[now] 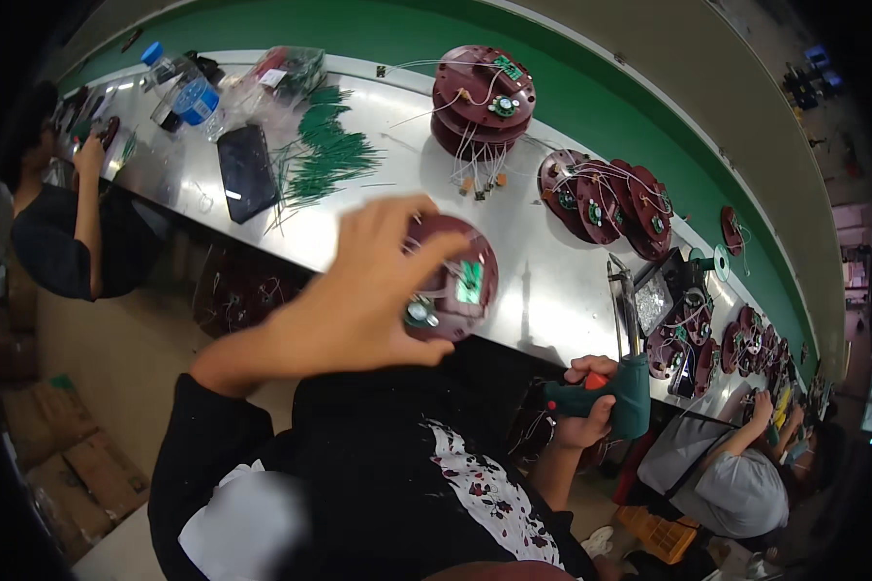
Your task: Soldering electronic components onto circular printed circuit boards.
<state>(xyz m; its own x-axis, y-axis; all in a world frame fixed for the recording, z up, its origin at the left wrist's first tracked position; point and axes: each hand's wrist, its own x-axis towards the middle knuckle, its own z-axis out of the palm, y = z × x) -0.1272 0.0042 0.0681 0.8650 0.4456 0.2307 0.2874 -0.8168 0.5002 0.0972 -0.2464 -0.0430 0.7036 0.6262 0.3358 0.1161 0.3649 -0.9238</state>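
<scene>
My left hand (pixel 373 281) is raised over a round maroon disc (pixel 480 252), fingers spread and thumb apart, slightly blurred. Part of the disc is hidden behind it; a small green circuit board (pixel 470 282) and a round silver-and-green part (pixel 420 312) show on its face. Whether the fingers touch the disc I cannot tell. In my right hand (pixel 583 416) is a dark green pistol-shaped soldering gun (pixel 632 399) with a red trigger, its long metal tip pointing up over the bench's front edge.
Stacked maroon discs with wires (pixel 484 87) stand at the back of the metal bench (pixel 562 310); more discs (pixel 601 198) lie to the right. Green wires (pixel 329 155), a black phone (pixel 247 172) and a water bottle (pixel 196 102) lie left. A solder spool (pixel 712 263) stands right. People work at both sides.
</scene>
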